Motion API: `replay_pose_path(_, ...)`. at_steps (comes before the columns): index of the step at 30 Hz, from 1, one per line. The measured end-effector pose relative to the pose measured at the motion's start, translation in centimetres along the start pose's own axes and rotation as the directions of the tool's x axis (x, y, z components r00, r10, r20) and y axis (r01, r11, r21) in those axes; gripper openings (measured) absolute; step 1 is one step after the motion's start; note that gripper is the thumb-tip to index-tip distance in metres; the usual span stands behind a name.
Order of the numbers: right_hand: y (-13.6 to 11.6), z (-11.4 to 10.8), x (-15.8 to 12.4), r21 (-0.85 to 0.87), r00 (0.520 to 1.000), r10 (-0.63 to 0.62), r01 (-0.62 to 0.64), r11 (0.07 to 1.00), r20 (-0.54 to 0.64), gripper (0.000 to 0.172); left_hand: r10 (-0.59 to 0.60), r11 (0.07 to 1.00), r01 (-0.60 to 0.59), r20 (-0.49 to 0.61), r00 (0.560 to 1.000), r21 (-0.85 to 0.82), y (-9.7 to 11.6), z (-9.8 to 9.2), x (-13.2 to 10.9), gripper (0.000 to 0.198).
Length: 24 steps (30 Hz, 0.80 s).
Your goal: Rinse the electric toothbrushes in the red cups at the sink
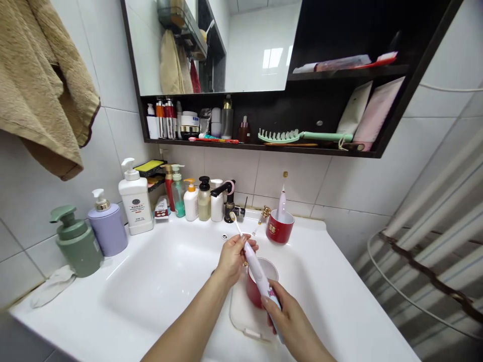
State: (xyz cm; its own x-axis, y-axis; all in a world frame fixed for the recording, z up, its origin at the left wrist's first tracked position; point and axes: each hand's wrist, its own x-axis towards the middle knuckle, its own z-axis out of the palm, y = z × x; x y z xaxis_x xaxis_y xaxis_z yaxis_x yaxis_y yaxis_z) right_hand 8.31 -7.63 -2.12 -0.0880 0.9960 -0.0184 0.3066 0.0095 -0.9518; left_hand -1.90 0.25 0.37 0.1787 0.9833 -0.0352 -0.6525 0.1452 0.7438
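Over the white sink (166, 271) I hold a pale electric toothbrush (255, 266), tilted with its head up toward the faucet (228, 201). My right hand (289, 314) is wrapped round the lower handle. At the neck, below the brush head, the fingers of my left hand (234, 256) pinch the toothbrush. Beneath the handle, partly hidden by it, a red cup (253, 291) stands on a whitish tray-like piece (241, 317) in the basin. A second red cup (279, 229) sits on the back right rim, holding another electric toothbrush (282, 206).
Pump bottles line the back and left rim, among them a green one (77, 246), a purple one (108, 229) and a white one (136, 203). Above hangs a dark mirror cabinet (264, 113) with a green hairbrush (302, 136). A brown towel (41, 75) hangs at left.
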Motion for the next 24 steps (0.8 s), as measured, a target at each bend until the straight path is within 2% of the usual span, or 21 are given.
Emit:
replay_pose_path(2, -0.2, 0.0, -0.2, 0.011, 0.999, 0.036, -0.036, 0.999, -0.001, 0.028, -0.004, 1.000, 0.004, -0.059, 0.998, 0.011, -0.1, -0.3, 0.4, 0.012)
replay_pose_path(6, -1.1, 0.0, -0.6, 0.260, 0.963, 0.145, -0.203, 0.944, 0.226, 0.024, -0.019, 1.000, 0.019, -0.120, 0.993, 0.007, -0.3, -0.5, 0.8, 0.011)
replay_pose_path(7, -1.1, 0.0, -0.6, 0.278, 0.955, 0.154, -0.225, 0.934, 0.254, 0.025, -0.021, 1.000, 0.022, -0.125, 0.992, 0.007, -0.4, -0.4, 0.8, 0.011)
replay_pose_path(8, -1.1, 0.1, -0.6, 0.258, 0.959, 0.151, -0.212, 0.943, 0.238, 0.025, -0.015, 1.000, 0.017, -0.130, 0.991, 0.011, -0.5, -0.3, 0.8, 0.011)
replay_pose_path(12, -0.5, 0.5, -0.4, -0.005, 0.999, 0.042, -0.042, 0.999, 0.033, 0.029, 0.040, 0.999, -0.039, -0.147, 0.988, 0.013, -0.7, -0.4, 1.0, 0.012)
replay_pose_path(16, -0.5, 1.0, -0.3, -0.035, 0.988, 0.102, -0.099, 0.995, 0.117, 0.029, 0.046, 0.999, -0.046, -0.191, 0.980, 0.002, -1.0, -0.9, 1.4, 0.011)
replay_pose_path(20, -1.0, 1.2, -0.2, -0.079, 0.999, 0.036, -0.033, 0.996, 0.034, 0.023, 0.045, 0.999, -0.048, -0.223, 0.974, -0.011, -1.2, -1.1, 1.5, 0.008)
replay_pose_path(24, -1.0, 1.1, -0.2, -0.035, 0.984, 0.145, -0.142, 0.989, 0.106, 0.023, 0.048, 0.999, -0.050, -0.248, 0.968, -0.004, -1.1, -1.1, 1.8, 0.006)
